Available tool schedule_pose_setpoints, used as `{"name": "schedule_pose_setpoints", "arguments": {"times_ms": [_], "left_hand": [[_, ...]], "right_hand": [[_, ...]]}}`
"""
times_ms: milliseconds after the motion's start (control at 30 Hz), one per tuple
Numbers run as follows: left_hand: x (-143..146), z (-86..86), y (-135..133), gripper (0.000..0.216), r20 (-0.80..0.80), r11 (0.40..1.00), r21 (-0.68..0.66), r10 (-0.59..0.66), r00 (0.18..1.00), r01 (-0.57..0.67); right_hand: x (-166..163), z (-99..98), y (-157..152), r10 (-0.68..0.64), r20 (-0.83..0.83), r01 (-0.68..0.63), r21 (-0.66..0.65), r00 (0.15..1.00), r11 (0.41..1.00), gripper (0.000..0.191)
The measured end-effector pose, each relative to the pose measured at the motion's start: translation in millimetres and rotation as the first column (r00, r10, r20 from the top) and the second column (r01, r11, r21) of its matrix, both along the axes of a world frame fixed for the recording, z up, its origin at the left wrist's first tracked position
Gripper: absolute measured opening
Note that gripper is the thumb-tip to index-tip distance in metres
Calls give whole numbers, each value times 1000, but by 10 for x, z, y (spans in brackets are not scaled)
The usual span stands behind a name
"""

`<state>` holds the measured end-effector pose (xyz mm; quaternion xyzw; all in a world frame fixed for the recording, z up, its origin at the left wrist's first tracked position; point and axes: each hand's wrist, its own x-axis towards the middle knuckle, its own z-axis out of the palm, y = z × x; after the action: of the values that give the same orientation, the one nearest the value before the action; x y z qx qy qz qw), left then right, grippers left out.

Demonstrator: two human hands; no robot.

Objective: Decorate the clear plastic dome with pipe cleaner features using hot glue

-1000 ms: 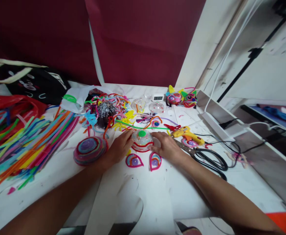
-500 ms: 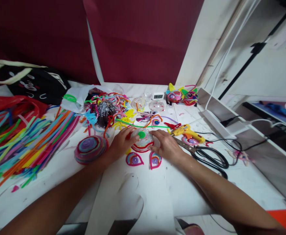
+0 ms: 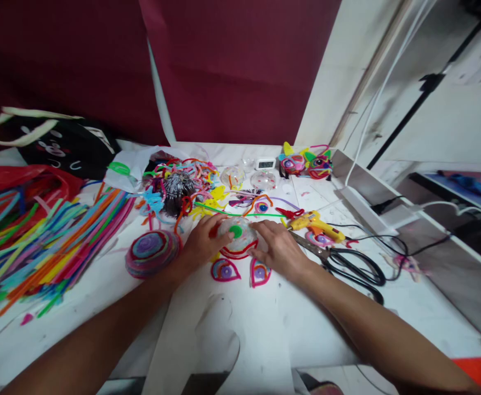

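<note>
Tilted nearer, clear red-rimmed dome [image 3: 243, 241] shows green dot [image 3: 235, 231].

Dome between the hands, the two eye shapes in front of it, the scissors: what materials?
The dome looks like clear glossy plastic: see-through, with glints, a green spot on top and a fuzzy red rim. The eye shapes look like coiled pipe cleaner, matte and fuzzy. The scissors have bare metal blades and black handles, probably plastic.
</note>
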<state>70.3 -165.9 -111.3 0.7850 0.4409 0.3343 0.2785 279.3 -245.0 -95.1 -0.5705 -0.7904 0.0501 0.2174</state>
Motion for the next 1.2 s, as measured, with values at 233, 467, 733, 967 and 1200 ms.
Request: {"name": "schedule_pose_setpoints", "arguments": {"times_ms": [233,467,733,967,1200], "left_hand": [[17,-45,21,45,-21,996,74,-53,998,54],[21,5,5,42,-45,989,109,-95,994,100],[-24,94,37,40,-241,889,274,-305,921,366],[-8,78,157,39,-291,834,358,-327,899,419],[15,99,234,43,-362,806,381,-321,875,453]], "right_hand": [[-5,-23,9,1,15,0,-45,1000,999,52],[16,43,19,13,-7,-13,-80,1000,997,50],[297,339,-171,10,-51,-5,80,999,997,32],[840,677,-625,-227,-49,232,184,973,955,22],[1473,638,-1071,-558,-29,549,230,829,804,22]]}}
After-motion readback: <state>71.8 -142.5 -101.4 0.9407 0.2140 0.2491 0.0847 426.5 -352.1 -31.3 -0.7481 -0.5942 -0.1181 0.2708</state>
